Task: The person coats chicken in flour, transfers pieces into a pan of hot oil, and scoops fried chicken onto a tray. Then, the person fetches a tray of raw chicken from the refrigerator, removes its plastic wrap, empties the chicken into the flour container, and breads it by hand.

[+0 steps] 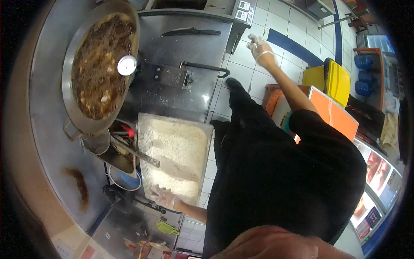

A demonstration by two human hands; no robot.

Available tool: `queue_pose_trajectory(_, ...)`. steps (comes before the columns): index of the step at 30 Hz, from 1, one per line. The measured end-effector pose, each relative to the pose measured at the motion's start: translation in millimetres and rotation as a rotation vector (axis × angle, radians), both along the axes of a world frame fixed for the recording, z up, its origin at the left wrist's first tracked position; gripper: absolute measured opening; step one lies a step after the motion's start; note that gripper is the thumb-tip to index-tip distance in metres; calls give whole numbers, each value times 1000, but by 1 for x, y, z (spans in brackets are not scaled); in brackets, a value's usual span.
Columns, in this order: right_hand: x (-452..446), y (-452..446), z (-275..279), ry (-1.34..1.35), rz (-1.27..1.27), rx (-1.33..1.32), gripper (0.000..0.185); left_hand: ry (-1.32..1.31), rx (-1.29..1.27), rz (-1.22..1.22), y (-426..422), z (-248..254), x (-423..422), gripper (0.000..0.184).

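Observation:
My left hand, in a clear glove dusted with flour, is at the near-bottom corner of a metal tray of white flour. Its fingers are apart and hold nothing visible; whether they touch the flour I cannot tell. Held out to the side over the tiled floor, my right hand wears a floury clear glove too, with fingers spread and nothing in them. A mesh strainer sits beside the tray, its long handle reaching over the flour.
A large wok of bubbling dark oil with frying pieces stands at upper left, a dial thermometer at its rim. Black tongs lie on the steel counter. A bent black handle juts outward. A yellow bin stands behind.

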State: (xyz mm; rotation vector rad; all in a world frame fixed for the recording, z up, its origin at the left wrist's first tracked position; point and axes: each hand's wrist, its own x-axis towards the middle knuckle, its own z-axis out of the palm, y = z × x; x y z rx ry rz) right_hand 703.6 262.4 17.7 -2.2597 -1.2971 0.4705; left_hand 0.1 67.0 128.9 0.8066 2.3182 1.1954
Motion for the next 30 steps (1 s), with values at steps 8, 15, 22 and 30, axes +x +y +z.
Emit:
queue_pose_trajectory(8,83,92,23,-189,185,-325,51,141,-59,235,51,49,149,49)
queue_pose_trajectory(15,98,109,24,-283,343,-502,55,193,-215,131,102,58,257,55)
queue_pose_trajectory(22,114,117,57,-49,334,-426,52,124,-159,182,129,64,309,45)
queue_pose_trajectory(30,-17,84,154,659,614,-321,52,166,-243,-325,108,44,313,40)
